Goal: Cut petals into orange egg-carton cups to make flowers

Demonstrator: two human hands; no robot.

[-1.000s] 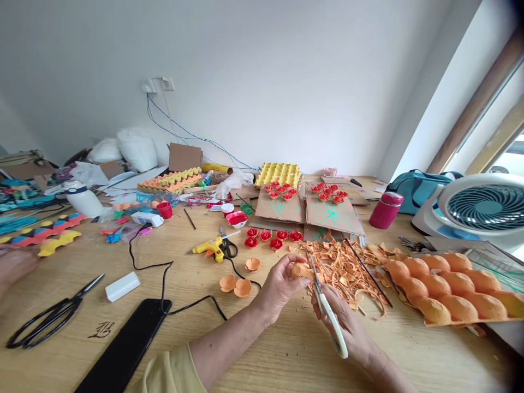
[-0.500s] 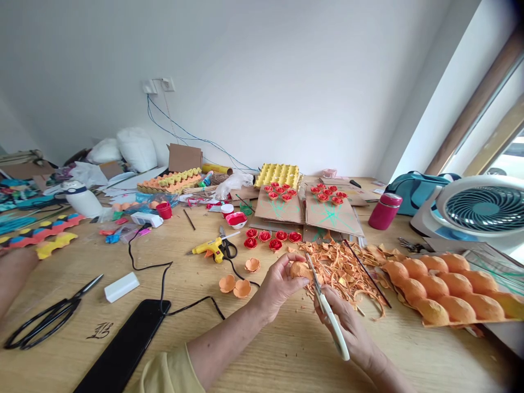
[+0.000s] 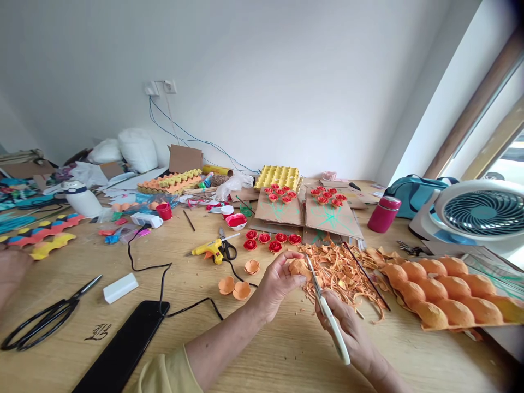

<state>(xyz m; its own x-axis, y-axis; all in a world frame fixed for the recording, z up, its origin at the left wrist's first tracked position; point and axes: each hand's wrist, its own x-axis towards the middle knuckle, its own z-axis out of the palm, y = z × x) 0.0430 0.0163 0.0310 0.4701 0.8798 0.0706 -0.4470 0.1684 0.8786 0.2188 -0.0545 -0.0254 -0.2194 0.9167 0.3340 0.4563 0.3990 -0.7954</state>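
Between the fingers and thumb of my left hand is an orange egg carton cup. My right hand is closed on white-handled scissors, whose blades point up beside the cup. Behind both hands lies a heap of orange carton scraps. Left of my left hand sit a pair of cut orange cups and a nested orange flower. Several red-painted carton roses stand farther back. My fingers partly hide the scissors' handles.
A yellow glue gun, black scissors and a black phone lie to the left. An orange egg tray and a fan stand right. Another person's hand is at the left edge. Flower-bearing cardboard lies behind.
The held cup has turned slightly, and its scalloped edge shows more now. The scissors have shifted a little. The other person's hand at the left has moved slightly.
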